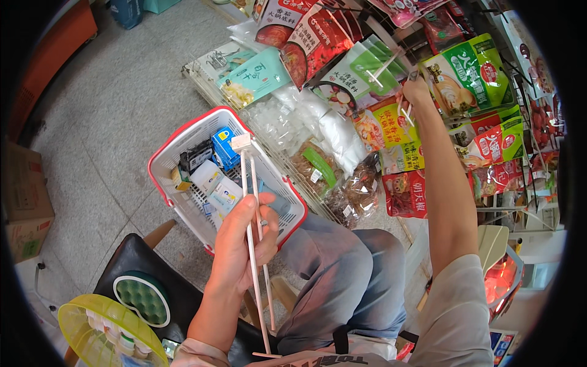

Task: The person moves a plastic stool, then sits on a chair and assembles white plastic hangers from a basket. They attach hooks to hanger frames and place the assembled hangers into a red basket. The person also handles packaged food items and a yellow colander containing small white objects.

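My left hand (244, 235) is closed around a long white wire display hook (251, 244), with a pale tag plate at its upper end. The hook stands in front of a white shopping basket (160, 160) with a red rim. My right arm reaches to the rack at the upper right. There my right hand (417, 92) is curled beside another white hook (385, 66) and hanging packets; what its fingers grip is mostly hidden. Next to it hang a yellow soup-base packet (386, 124) and a green-and-white packet (361, 76).
Small boxes, including a blue box (225, 148), lie in the basket. Clear bags (315, 125) fill the low wire shelf. A black stool (131, 257) bears a green bumpy pad (142, 298); a yellow basket (73, 324) of bottles stands beside it. Cardboard boxes (27, 196) are far left.
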The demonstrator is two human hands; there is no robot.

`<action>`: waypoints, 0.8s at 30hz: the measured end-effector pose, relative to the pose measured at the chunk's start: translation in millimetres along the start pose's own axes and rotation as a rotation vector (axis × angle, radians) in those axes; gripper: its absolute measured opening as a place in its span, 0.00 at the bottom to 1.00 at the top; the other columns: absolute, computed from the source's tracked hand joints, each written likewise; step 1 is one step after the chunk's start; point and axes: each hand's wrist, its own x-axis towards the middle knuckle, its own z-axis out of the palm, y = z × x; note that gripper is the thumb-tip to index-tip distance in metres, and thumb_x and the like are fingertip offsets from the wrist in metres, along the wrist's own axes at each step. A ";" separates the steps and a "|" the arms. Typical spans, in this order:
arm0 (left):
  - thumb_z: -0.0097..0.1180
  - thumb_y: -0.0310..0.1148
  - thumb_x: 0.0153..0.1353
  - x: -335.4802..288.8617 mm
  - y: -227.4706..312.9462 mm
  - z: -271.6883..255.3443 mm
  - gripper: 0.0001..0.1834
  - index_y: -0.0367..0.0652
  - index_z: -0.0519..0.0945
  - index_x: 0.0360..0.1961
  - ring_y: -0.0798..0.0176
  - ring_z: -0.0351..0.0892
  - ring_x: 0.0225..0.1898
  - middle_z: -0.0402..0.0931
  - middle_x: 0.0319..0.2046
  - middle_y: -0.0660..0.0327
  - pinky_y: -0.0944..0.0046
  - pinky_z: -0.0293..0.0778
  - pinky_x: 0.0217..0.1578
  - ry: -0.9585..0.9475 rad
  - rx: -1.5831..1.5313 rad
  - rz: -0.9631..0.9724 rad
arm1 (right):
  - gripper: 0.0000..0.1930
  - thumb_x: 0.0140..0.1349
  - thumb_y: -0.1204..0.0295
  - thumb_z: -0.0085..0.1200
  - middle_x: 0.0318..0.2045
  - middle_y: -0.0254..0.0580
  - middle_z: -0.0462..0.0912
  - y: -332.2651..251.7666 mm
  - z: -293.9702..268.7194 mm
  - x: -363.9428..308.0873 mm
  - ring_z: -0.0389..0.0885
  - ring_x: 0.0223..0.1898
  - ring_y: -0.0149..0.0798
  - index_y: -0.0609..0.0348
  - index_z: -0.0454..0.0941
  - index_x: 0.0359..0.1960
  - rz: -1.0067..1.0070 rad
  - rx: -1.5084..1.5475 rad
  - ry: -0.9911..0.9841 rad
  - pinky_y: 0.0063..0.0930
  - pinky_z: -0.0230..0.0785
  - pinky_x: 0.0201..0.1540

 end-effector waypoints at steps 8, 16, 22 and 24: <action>0.42 0.45 0.76 2.9 -1.2 -2.6 0.22 0.35 0.76 0.53 0.79 0.53 0.11 0.76 0.27 0.62 0.77 0.47 0.08 0.030 0.008 0.006 | 0.13 0.63 0.80 0.34 0.20 0.50 0.78 -2.1 -1.8 7.0 0.71 0.13 0.33 0.71 0.72 0.27 0.058 0.139 -0.159 0.28 0.60 0.12; 0.43 0.46 0.75 5.4 -3.2 -8.6 0.22 0.35 0.73 0.54 0.74 0.56 0.12 0.77 0.28 0.61 0.72 0.51 0.12 0.031 0.038 -0.033 | 0.11 0.62 0.81 0.40 0.19 0.49 0.77 -1.9 -2.5 16.3 0.68 0.13 0.31 0.72 0.75 0.26 0.125 0.089 -0.307 0.23 0.59 0.13; 0.43 0.45 0.75 7.7 -4.3 -8.9 0.21 0.37 0.73 0.54 0.74 0.57 0.13 0.77 0.28 0.61 0.72 0.53 0.12 0.053 0.060 -0.035 | 0.07 0.60 0.84 0.45 0.23 0.51 0.79 -2.3 -19.6 36.6 0.78 0.18 0.38 0.70 0.77 0.27 0.158 0.054 -0.454 0.27 0.71 0.18; 0.42 0.45 0.75 7.7 -5.0 -11.8 0.21 0.37 0.73 0.54 0.74 0.57 0.13 0.77 0.28 0.61 0.72 0.53 0.12 0.056 0.047 -0.026 | 0.07 0.60 0.84 0.45 0.23 0.50 0.79 -15.4 -16.1 18.0 0.79 0.19 0.38 0.69 0.76 0.26 0.138 0.030 -0.420 0.28 0.72 0.18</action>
